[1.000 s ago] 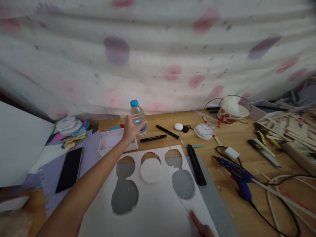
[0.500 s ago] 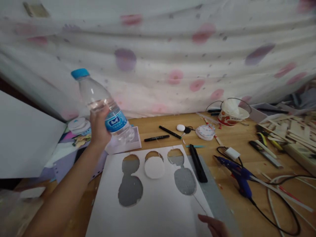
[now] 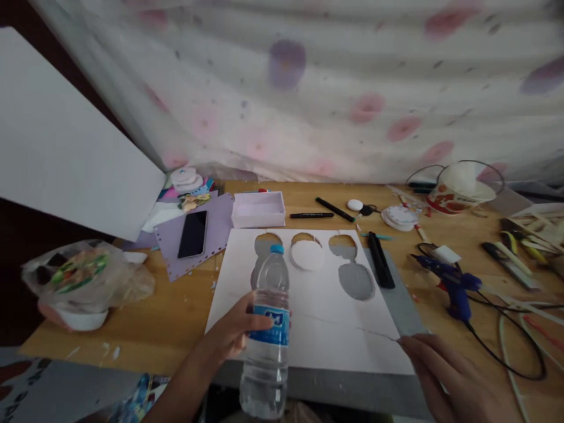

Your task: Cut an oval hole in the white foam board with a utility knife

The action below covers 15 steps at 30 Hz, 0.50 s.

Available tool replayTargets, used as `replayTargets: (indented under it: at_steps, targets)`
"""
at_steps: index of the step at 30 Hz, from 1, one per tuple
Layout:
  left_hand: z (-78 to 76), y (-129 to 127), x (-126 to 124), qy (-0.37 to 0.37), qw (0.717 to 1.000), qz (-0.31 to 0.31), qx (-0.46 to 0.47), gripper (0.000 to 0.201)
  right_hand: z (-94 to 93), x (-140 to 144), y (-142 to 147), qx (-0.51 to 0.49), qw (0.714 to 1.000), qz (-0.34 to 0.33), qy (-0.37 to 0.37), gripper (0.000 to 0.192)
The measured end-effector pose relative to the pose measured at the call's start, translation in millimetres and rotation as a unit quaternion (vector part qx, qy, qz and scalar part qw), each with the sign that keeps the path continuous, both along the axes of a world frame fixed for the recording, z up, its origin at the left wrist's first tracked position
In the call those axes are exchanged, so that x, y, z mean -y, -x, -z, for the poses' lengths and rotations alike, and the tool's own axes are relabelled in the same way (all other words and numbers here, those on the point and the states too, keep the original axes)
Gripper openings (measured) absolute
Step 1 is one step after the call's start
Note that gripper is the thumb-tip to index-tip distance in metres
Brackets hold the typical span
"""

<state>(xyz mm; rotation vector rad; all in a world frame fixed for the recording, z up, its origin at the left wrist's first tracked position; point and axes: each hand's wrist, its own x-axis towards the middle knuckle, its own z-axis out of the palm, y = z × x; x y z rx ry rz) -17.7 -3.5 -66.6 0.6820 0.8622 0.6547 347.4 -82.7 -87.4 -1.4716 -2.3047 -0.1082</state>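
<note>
— What's in the left grip [image 3: 235,335]?
— Fingers clamped round a water bottle [image 3: 267,341], upright, over the desk's [image 3: 176,305] near edge.
— And the right grip [image 3: 453,376]?
— Fingers spread, holding nothing, fingertips touching the white sheet's [image 3: 326,329] corner, beside the cut-out holes.

There is one view only, from the person's head, looking forward and down across the wooden tabletop [image 3: 176,311] toward the spotted curtain [image 3: 308,106] behind it. It sits close, with the near edge and both forearms at the bottom of the frame.
</note>
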Motion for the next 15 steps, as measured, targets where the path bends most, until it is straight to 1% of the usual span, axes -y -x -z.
replayTargets:
  at_steps: [2, 4, 6, 10, 13, 15]
  targets:
    - [2.1, -3, 11, 0.002, 0.999, 0.012, 0.033, 0.071, 2.2, 5, -2, -0.003, 1.0, 0.014, 0.014, 0.021]
    - [0.6, -5, 17, -0.002, 0.998, 0.013, 0.058, 0.078, 3.6, 10, -3, -0.017, 0.999, 0.038, 0.026, 0.022]
    - [-2.3, -6, 22, 0.001, 0.997, 0.0, 0.074, 0.077, 4.3, 13, -2, -0.031, 0.997, 0.054, 0.037, 0.023]
    - [-5.6, -1, 25, 0.028, 0.996, -0.025, 0.084, 0.067, 4.5, 12, -1, -0.045, 0.996, 0.059, 0.047, 0.023]
    - [-3.7, 3, 27, 0.025, 0.993, -0.02, 0.116, 0.067, 0.2, 6, 3, -0.048, 0.998, 0.017, 0.043, 0.02]
    - [-2.1, 6, 27, 0.018, 0.99, -0.015, 0.14, 0.067, -6.5, 2, 7, -0.05, 0.997, -0.017, 0.051, 0.016]
